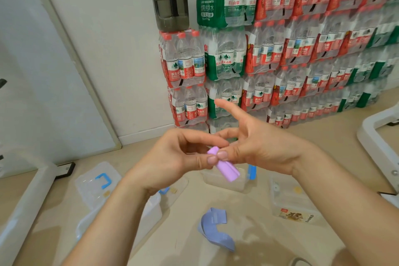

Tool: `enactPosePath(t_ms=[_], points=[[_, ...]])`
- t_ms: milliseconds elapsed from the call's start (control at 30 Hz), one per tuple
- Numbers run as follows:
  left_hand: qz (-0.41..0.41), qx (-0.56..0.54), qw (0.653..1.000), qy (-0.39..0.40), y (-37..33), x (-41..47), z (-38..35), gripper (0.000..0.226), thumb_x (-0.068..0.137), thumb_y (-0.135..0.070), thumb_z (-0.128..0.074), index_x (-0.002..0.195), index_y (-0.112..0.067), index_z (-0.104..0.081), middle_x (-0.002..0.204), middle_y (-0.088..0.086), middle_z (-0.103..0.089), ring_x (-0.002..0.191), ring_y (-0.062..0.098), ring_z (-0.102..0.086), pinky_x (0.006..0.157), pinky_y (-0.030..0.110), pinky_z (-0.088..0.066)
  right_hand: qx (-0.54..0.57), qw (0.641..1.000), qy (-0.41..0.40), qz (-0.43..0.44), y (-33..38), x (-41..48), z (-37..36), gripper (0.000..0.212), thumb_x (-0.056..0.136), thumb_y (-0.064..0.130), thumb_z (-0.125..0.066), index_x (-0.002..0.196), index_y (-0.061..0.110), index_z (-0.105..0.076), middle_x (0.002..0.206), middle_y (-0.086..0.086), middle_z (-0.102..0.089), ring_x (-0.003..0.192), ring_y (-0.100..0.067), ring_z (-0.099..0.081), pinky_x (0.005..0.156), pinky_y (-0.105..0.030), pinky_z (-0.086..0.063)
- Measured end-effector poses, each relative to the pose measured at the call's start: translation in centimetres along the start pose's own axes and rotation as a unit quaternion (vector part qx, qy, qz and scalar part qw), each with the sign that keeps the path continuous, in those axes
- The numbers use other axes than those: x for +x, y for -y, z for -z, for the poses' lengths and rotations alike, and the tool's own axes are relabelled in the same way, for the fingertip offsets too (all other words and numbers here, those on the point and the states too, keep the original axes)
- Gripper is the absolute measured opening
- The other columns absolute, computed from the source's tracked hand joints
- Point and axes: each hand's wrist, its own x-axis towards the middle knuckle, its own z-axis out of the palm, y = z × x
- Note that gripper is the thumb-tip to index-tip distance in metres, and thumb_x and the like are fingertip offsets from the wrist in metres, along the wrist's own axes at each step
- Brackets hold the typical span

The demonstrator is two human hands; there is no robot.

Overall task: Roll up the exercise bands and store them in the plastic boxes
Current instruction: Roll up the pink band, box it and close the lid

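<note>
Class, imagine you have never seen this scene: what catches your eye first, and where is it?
The lilac rolled band is at centre, pinched between the left hand and right hand. Behind them, stacked packs of bottled water fill the right side. A blue band lies loose on the floor below.

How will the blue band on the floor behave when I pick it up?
Probably floppy: the blue band lies in loose bends on the floor. Likely light, being a thin strip. Once rolled it may spring open; the left hand and right hand both pinch the purple roll.
</note>
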Motion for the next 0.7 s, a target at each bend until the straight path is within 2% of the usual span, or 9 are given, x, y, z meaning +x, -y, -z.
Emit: enactPosePath(t_ms=[100, 167, 200, 267, 333, 467, 567, 633, 700], points=[[-0.012, -0.026, 0.994, -0.110, 0.1, 0.4, -0.1, 0.023, 0.063, -0.010, -0.074, 0.086, -0.009, -0.074, 0.074, 0.006, -0.075, 0.063, 0.012, -0.066, 0.061, 0.021, -0.052, 0.032, 0.999, -0.030, 0.005, 0.4, -0.2, 0.0, 0.066, 0.073, 0.005, -0.074, 0.131, 0.025, -0.047, 0.102, -0.017, -0.067, 0.084, -0.027, -0.069, 0.075, -0.035, -0.056], [-0.028, -0.043, 0.981, -0.189, 0.2, 0.6, -0.1, 0.021, 0.063, -0.013, -0.073, 0.084, -0.009, -0.073, 0.067, 0.002, -0.073, 0.056, 0.010, -0.063, 0.058, 0.021, -0.052, 0.000, 0.999, -0.042, 0.033, 0.6, -0.6, -0.1, 0.043, 0.074, 0.012, -0.071, 0.115, 0.013, -0.058, 0.091, -0.008, -0.072, 0.076, -0.024, -0.070, 0.070, -0.029, -0.053], [-0.035, -0.050, 0.974, -0.217, 0.2, 0.7, -0.2, 0.021, 0.064, -0.014, -0.073, 0.084, -0.009, -0.073, 0.066, 0.001, -0.072, 0.056, 0.010, -0.063, 0.058, 0.021, -0.053, -0.032, 0.996, -0.059, 0.052, 0.8, -0.8, -0.1, 0.035, 0.074, 0.008, -0.072, 0.108, 0.009, -0.062, 0.088, -0.007, -0.072, 0.072, -0.021, -0.070, 0.068, -0.027, -0.053], [-0.040, -0.055, 0.964, -0.258, 0.1, 0.6, -0.4, 0.014, 0.067, -0.013, -0.074, 0.081, -0.010, -0.073, 0.065, 0.000, -0.072, 0.057, 0.011, -0.062, 0.059, 0.025, -0.053, -0.098, 0.983, -0.123, 0.095, 1.0, -0.8, -0.3, 0.024, 0.074, -0.002, -0.074, 0.096, 0.006, -0.068, 0.087, -0.010, -0.073, 0.069, -0.018, -0.070, 0.064, -0.024, -0.053], [-0.034, -0.060, 0.954, -0.291, -0.2, 0.4, -0.8, 0.005, 0.074, -0.010, -0.074, 0.078, -0.012, -0.074, 0.063, -0.001, -0.070, 0.059, 0.014, -0.061, 0.063, 0.031, -0.052, -0.115, 0.971, -0.173, 0.120, 1.4, -0.8, -0.7, 0.016, 0.077, -0.004, -0.073, 0.090, 0.005, -0.070, 0.083, -0.012, -0.074, 0.066, -0.016, -0.070, 0.058, -0.021, -0.052], [-0.034, -0.049, 0.948, -0.312, -1.8, 0.1, -1.2, 0.006, 0.079, -0.011, -0.072, 0.074, -0.013, -0.073, 0.060, 0.003, -0.068, 0.059, 0.019, -0.060, 0.064, 0.035, -0.050, -0.093, 0.967, -0.198, 0.127, 3.0, -1.4, -2.0, 0.011, 0.082, 0.001, -0.070, 0.092, -0.001, -0.067, 0.083, -0.016, -0.073, 0.060, -0.017, -0.071, 0.045, -0.018, -0.048], [-0.046, 0.002, 0.958, -0.284, -3.0, 1.0, -0.8, 0.009, 0.078, -0.006, -0.074, 0.072, -0.012, -0.071, 0.061, 0.008, -0.068, 0.057, 0.017, -0.061, 0.062, 0.034, -0.052, -0.100, 0.962, -0.217, 0.133, 4.1, -2.1, -2.0, 0.008, 0.081, -0.001, -0.070, 0.088, 0.002, -0.069, 0.088, -0.017, -0.073, 0.065, -0.019, -0.073, 0.045, -0.014, -0.048], [-0.057, 0.049, 0.962, -0.263, -3.4, 2.4, -0.2, 0.011, 0.077, -0.007, -0.075, 0.071, -0.014, -0.070, 0.063, 0.012, -0.068, 0.058, 0.019, -0.064, 0.064, 0.036, -0.054, -0.086, 0.961, -0.228, 0.132, 4.6, -1.5, -1.2, 0.010, 0.080, -0.001, -0.071, 0.090, 0.002, -0.069, 0.092, -0.018, -0.073, 0.074, -0.025, -0.074, 0.060, -0.023, -0.059], [-0.066, 0.071, 0.962, -0.254, -3.1, 4.5, 0.7, 0.014, 0.078, -0.008, -0.075, 0.069, -0.016, -0.068, 0.061, 0.010, -0.067, 0.057, 0.020, -0.063, 0.063, 0.036, -0.055, -0.081, 0.960, -0.237, 0.127, 4.8, -0.2, -0.1, 0.015, 0.078, 0.000, -0.073, 0.093, 0.003, -0.069, 0.093, -0.017, -0.073, 0.079, -0.027, -0.074, 0.074, -0.030, -0.060]])
